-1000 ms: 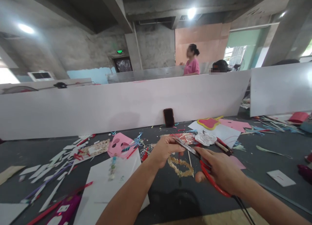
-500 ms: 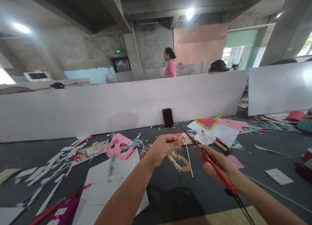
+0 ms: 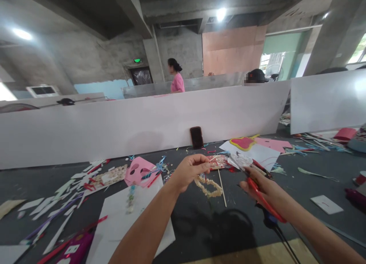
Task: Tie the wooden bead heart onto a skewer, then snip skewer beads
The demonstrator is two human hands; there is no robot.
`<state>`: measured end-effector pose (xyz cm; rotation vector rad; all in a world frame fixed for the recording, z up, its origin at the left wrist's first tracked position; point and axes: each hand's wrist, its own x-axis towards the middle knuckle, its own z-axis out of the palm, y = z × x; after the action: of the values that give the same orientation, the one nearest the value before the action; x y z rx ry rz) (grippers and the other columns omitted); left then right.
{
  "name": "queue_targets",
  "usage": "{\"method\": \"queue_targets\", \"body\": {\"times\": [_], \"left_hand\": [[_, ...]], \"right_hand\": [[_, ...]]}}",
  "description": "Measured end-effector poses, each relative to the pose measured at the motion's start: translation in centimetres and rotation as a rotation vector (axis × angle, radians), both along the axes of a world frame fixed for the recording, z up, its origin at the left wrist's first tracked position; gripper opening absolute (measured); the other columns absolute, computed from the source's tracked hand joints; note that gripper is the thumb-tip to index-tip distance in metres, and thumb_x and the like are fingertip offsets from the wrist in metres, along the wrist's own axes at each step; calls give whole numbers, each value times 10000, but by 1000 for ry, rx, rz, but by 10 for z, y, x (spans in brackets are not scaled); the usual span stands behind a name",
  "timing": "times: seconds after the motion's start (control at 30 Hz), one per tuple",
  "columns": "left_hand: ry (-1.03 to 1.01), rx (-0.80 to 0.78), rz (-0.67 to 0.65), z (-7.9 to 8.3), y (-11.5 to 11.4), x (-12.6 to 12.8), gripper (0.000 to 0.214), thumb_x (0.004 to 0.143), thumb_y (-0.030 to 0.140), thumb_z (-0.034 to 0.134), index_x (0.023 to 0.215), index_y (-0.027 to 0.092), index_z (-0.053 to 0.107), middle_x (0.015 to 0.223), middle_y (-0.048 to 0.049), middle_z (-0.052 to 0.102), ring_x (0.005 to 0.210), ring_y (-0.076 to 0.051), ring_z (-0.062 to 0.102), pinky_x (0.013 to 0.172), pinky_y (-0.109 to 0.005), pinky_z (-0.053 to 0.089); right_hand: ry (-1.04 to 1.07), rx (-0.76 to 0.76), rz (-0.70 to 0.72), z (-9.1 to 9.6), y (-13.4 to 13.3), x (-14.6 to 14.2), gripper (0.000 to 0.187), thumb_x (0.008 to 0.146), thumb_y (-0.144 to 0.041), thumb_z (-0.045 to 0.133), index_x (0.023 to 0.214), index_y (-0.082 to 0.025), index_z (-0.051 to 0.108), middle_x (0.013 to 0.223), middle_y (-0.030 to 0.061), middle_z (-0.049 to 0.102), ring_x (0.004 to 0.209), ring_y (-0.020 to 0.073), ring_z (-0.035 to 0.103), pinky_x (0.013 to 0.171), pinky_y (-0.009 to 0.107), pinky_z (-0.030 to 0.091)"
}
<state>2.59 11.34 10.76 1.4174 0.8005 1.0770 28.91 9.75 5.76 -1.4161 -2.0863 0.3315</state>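
Note:
My left hand (image 3: pixel 192 170) is closed in a pinch, thumb against fingers, on the upper end of a pale beaded bracelet (image 3: pixel 209 192). The beads hang in a loop below the fingers, with a bit of red at the pinched end. To the right, my right hand (image 3: pixel 263 186) is wrapped around red-handled scissors (image 3: pixel 259 197), whose metal blades point forward and left. Beneath this hand shows a dark tool with a blue part (image 3: pixel 270 217) and a black cord; whether the hand also grips it I cannot tell. A thin wooden stick (image 3: pixel 222 188) lies beside the bracelet.
A phone (image 3: pixel 196 137) leans on the white divider (image 3: pixel 137 123). White paper (image 3: pixel 114 218), a pink cut-out (image 3: pixel 139 168), strips and a purple device (image 3: pixel 77 248) lie left; crumpled white material (image 3: pixel 243 161) and scraps right. A person in pink (image 3: pixel 177 81) is beyond the divider.
The scissors have turned in my right hand, which has shifted slightly right, and their loops now show. My left hand stays almost in place with the bracelet. The person behind has moved left.

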Motion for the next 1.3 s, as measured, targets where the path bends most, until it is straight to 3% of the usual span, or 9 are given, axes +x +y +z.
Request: {"method": "queue_targets", "body": {"times": [0.17, 0.47, 0.57, 0.67, 0.77, 0.87, 1.07, 1.2, 1.3], "left_hand": [[32, 1, 82, 8, 4, -2, 237, 707, 361, 692, 799, 146, 651, 649, 15, 582, 607, -86, 499, 601, -212, 389], [68, 65, 161, 19, 22, -13, 196, 718, 336, 673, 773, 149, 654, 689, -2, 627, 695, -110, 540, 723, -247, 401], [88, 72, 159, 23, 26, -12, 183, 712, 324, 671, 764, 150, 647, 717, -8, 637, 734, -123, 558, 761, -263, 410], [127, 120, 143, 29, 32, -8, 178, 718, 320, 653, 777, 153, 646, 744, -9, 643, 770, -134, 568, 780, -271, 411], [150, 164, 127, 37, 39, 0, 175, 729, 312, 636, 798, 151, 649, 763, -12, 644, 769, -133, 566, 773, -270, 410], [144, 205, 94, 47, 42, 11, 163, 732, 301, 627, 789, 149, 640, 746, -5, 628, 726, -118, 550, 731, -260, 401], [77, 225, 7, 61, 39, 31, 130, 727, 265, 616, 730, 136, 628, 676, 12, 585, 643, -86, 500, 657, -230, 385], [82, 233, -3, 59, 42, 38, 121, 714, 267, 632, 725, 146, 634, 653, 28, 571, 618, -77, 470, 628, -217, 368], [82, 249, -19, 55, 45, 42, 145, 714, 292, 641, 729, 148, 641, 654, 29, 571, 616, -77, 466, 623, -218, 364]], "right_hand": [[-424, -42, -51, -26, -10, 9, 453, 755, -204, 476, 1194, -143, 568, 1065, 138, 665, 967, 289, 625, 821, 421, 488], [-472, -140, 53, -67, -41, -11, 568, 623, -140, 569, 1189, -176, 588, 1018, 130, 676, 954, 271, 633, 823, 370, 492], [-485, -185, 124, -46, -33, -12, 532, 593, -156, 606, 1123, -179, 631, 1001, 126, 689, 918, 288, 646, 791, 372, 497], [-357, -94, 149, 5, -8, -17, 307, 761, -227, 507, 1025, -211, 664, 921, 95, 710, 846, 245, 666, 717, 324, 500], [-55, 90, 60, 63, 20, -33, 328, 861, -360, 443, 1104, -213, 606, 944, 78, 706, 804, 200, 658, 686, 295, 495], [201, 154, 89, 101, 37, -54, 361, 836, -368, 500, 1153, -206, 560, 929, 53, 706, 730, 157, 653, 656, 266, 494], [25, 353, 40, 121, 39, -67, 214, 854, -302, 463, 869, -218, 659, 698, 2, 694, 603, 118, 614, 569, 225, 420], [-242, 473, -20, 123, 34, -60, 234, 871, -259, 414, 888, -199, 640, 793, 34, 705, 642, 133, 610, 567, 240, 356], [-287, 472, -94, 124, 31, -59, 240, 870, -265, 409, 871, -197, 639, 833, 63, 702, 646, 162, 600, 536, 262, 285]]}}
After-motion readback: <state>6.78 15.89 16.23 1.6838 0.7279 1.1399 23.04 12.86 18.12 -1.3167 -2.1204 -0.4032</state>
